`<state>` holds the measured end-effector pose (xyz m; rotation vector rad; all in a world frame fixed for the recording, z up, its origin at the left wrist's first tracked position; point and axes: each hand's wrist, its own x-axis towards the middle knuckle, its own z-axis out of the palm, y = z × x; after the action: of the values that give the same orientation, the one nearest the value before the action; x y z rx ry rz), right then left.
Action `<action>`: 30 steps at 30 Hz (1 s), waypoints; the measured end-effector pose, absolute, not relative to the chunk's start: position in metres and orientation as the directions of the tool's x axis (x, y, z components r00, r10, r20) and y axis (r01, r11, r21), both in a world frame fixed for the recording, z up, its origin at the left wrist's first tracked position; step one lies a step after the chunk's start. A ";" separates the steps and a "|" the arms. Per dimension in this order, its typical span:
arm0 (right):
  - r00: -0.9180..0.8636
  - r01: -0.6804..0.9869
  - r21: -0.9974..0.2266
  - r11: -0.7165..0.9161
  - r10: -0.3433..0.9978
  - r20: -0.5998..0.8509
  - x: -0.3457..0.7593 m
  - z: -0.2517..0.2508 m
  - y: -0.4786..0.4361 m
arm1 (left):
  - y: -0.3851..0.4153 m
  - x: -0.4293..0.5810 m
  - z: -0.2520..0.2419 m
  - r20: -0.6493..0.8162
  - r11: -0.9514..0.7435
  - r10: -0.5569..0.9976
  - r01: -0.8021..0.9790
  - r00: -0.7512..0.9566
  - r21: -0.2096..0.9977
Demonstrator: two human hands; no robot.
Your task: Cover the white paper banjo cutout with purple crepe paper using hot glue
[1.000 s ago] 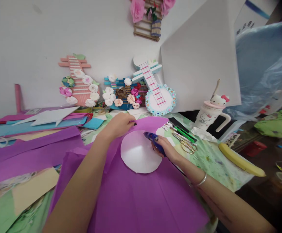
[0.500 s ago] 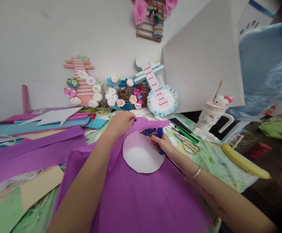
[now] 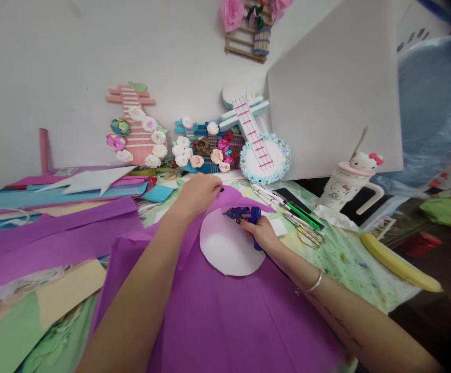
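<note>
My right hand (image 3: 263,233) is wrapped round a blue glue gun (image 3: 244,213), its nozzle pointing left over the top of a white disc (image 3: 231,246). Purple paper (image 3: 217,311) lies under the disc and spreads toward me. At the disc's far left, my left hand (image 3: 200,192) pinches the edge of a purple sheet (image 3: 229,196) that stands up behind the disc. The fingertips of that hand are partly turned away. A cord runs from the glue gun along my right forearm.
Colored paper sheets (image 3: 54,223) are piled on the left. Gold scissors (image 3: 310,235), a green cutter (image 3: 303,213), a banana (image 3: 398,263) and a white tumbler (image 3: 342,186) lie or stand on the right. Several decorated paper instruments (image 3: 264,160) lean against the wall.
The whole view has shifted slightly, so things sit a little further right. The purple sheet's right end behind the glue gun has dropped lower. Both hands keep their hold.
</note>
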<state>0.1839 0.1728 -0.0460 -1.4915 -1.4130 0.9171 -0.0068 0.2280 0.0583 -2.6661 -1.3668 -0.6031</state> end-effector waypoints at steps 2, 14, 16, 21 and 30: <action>0.065 0.354 -0.935 0.019 0.997 0.045 0.181 -0.044 0.171 | 0.229 -0.006 0.058 0.376 -0.600 0.762 0.793 0.528 0.104; 0.046 0.339 -0.940 0.041 0.997 0.060 0.173 -0.046 0.178 | 0.227 -0.005 0.059 0.375 -0.615 0.746 0.785 0.549 0.076; 0.055 0.343 -0.938 0.042 0.996 0.064 0.174 -0.047 0.179 | 0.227 -0.005 0.059 0.368 -0.614 0.751 0.784 0.548 0.085; 0.118 0.353 -0.936 0.012 0.991 0.057 0.178 -0.045 0.180 | 0.228 -0.005 0.057 0.372 -0.599 0.758 0.798 0.536 0.070; 0.235 0.400 -0.912 -0.084 0.972 0.014 0.189 -0.038 0.181 | 0.232 -0.006 0.055 0.364 -0.601 0.762 0.794 0.536 0.090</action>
<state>0.1893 0.1806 -0.0376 -1.6396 -1.3017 0.8271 -0.0064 0.2323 0.0553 -2.6769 -1.3594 -0.5686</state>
